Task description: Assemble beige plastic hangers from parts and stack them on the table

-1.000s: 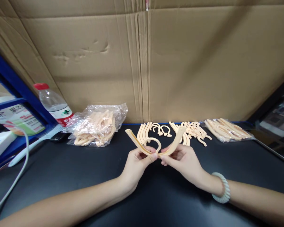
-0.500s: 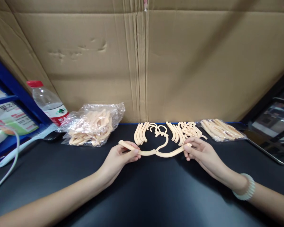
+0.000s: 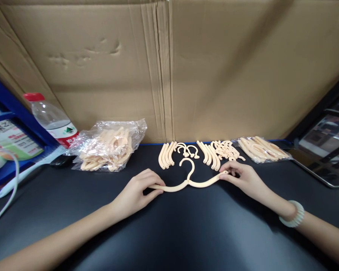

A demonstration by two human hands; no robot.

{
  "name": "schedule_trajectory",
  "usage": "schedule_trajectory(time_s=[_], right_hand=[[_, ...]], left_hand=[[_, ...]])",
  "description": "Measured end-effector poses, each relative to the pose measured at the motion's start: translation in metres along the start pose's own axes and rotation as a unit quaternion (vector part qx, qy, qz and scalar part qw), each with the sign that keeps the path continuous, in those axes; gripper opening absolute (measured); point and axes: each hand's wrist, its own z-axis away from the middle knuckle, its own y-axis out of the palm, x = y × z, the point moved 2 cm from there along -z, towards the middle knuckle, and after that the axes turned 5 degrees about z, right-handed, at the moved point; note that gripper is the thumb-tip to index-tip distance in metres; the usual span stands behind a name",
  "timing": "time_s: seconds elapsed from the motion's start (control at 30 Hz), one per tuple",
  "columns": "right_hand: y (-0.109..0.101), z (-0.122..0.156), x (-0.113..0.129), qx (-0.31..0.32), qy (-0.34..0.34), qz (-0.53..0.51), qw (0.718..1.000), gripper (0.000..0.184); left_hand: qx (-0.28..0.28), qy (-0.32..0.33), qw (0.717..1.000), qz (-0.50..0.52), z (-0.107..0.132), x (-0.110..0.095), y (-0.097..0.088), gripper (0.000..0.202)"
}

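Observation:
A cream clothes hanger (image 3: 175, 188) is stretched between my two hands, low over the black table, its hook curving up and away from me. My left hand (image 3: 141, 188) pinches the left arm of the hanger between thumb and fingers, covering its outer end. The tip of the right arm is gripped by my right hand (image 3: 238, 176), which wears a pale beaded bracelet (image 3: 293, 213) at the wrist. Behind the hanger lie a row of loose hanger arms (image 3: 167, 155) on the left, several hooks (image 3: 192, 151), and a second row of arms (image 3: 209, 155) on the right.
A pile of small cream pieces (image 3: 228, 149) lies beside the right row. Clear bags of parts (image 3: 109, 148) (image 3: 262, 149) sit at both sides. A red-capped bottle (image 3: 52, 120) stands left, and a cardboard wall (image 3: 228, 67) closes the back of the black table (image 3: 172, 233).
The hanger has come down towards the table and its hook has swung left to stand more upright. My left hand has turned over, now gripping from above nearer the left end.

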Motion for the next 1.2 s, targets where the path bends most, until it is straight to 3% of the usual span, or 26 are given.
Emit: schedule_trajectory(time_s=[0.13, 0.33, 0.63, 1.2], right_hand=[[0.0013, -0.0014, -0.002, 0.011, -0.065, 0.081, 0.994, 0.025], [0.0034, -0.0006, 0.0002, -0.007, -0.092, 0.123, 0.988, 0.024], [0.0017, 0.0009, 0.0035, -0.032, -0.089, 0.151, 0.984, 0.025], [-0.0001, 0.0006, 0.0052, -0.033, -0.068, 0.124, 0.989, 0.018]], left_hand=[[-0.004, 0.003, 0.999, -0.039, 0.0019, -0.0012, 0.0022, 0.013], [-0.006, 0.014, 0.995, -0.097, 0.0029, 0.0011, 0.0055, 0.013], [-0.026, 0.014, 0.993, -0.118, 0.0045, 0.0012, 0.0065, 0.026], [-0.08, -0.045, 0.991, -0.092, 0.0023, 0.0044, 0.0015, 0.021]])
